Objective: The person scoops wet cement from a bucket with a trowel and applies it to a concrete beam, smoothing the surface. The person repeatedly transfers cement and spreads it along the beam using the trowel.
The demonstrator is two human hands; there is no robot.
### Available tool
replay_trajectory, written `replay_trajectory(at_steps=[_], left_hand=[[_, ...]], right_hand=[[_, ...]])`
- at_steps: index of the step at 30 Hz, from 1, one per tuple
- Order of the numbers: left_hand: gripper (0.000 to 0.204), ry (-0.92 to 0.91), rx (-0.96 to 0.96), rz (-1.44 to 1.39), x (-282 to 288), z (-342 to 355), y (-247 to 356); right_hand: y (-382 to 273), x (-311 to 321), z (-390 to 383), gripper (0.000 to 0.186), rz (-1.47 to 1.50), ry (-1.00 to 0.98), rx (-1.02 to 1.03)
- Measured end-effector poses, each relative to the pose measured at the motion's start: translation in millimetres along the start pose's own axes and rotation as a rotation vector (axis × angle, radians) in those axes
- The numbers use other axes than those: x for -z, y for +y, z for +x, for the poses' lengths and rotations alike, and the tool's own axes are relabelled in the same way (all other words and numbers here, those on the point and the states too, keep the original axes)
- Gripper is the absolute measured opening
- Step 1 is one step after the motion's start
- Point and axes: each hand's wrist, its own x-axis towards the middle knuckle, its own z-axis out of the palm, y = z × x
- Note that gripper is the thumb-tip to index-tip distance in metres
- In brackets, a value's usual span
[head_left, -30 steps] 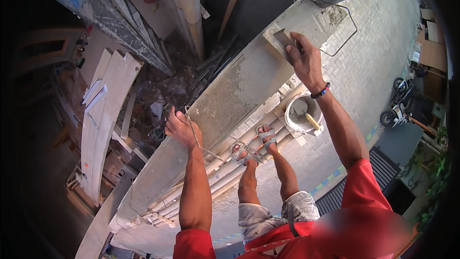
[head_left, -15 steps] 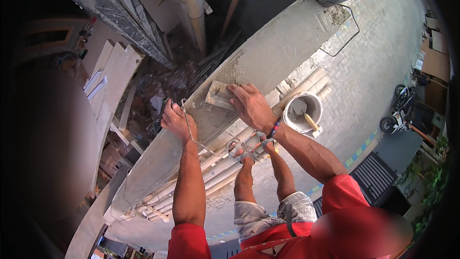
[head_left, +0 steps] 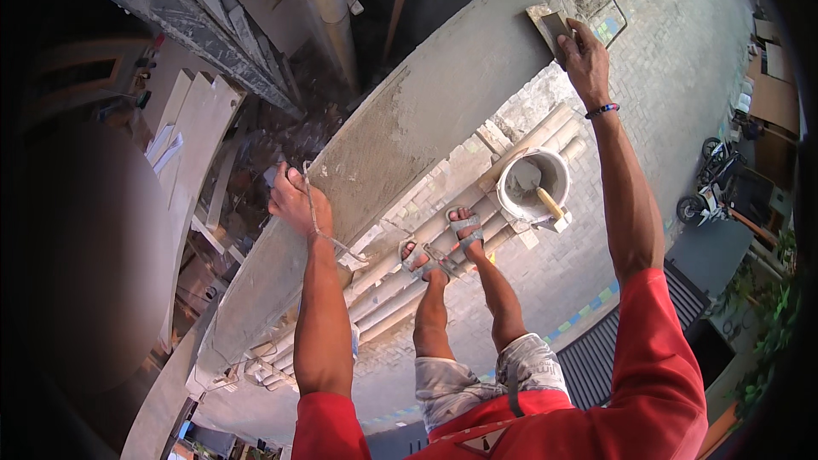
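My right hand [head_left: 585, 66] is closed on a flat rectangular plastering float [head_left: 545, 31], which rests on the far right end of a long grey cement-covered beam [head_left: 434, 89]. Damp, rougher cement marks the beam's middle. At the beam's left edge, my left hand [head_left: 294, 200] has its fingers curled; what they grip is hidden. A thin bent metal rod [head_left: 317, 204] passes beside that hand and wrist. Below the beam to the right stands a white bucket [head_left: 504, 196] with grey mix inside and a yellow-handled tool [head_left: 550, 202] leaning at its rim.
My sandalled feet [head_left: 464, 226] stand on bamboo poles [head_left: 388, 302] laid along the beam. Another bent rod [head_left: 620, 13] juts out at the beam's far end. Planks [head_left: 200, 111] and rubble lie beyond on the left. A motorbike [head_left: 703, 196] is parked on the paving at right.
My right hand has carried the float from the beam's middle to its far right end, stretching the arm out. The left hand has shifted slightly left and up, staying by the edge.
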Motion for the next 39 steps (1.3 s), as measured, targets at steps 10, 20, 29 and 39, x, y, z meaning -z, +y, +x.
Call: replay_trajectory(at_steps=[10, 20, 29, 39], left_hand=[[0.037, 0.027, -0.003, -0.078, -1.3, 2.1, 3.9], [0.049, 0.254, 0.018, 0.130, 29.3, -5.7, -75.4], [0.054, 0.154, 0.026, 0.169, 22.8, -11.6, -86.1], [0.055, 0.085, 0.038, 0.116, 23.7, -12.3, -85.9]], right_hand=[[-147.1, -66.2, -236.9, 0.037, 0.447, -0.542, 0.184], [28.9, 28.0, -98.2, 0.037, 0.946, -0.050, -0.474], [55.0, 12.2, -57.4, 0.037, 1.015, -0.149, -0.590], [-43.0, -14.6, -192.3, 0.037, 1.067, -0.425, -0.689]])
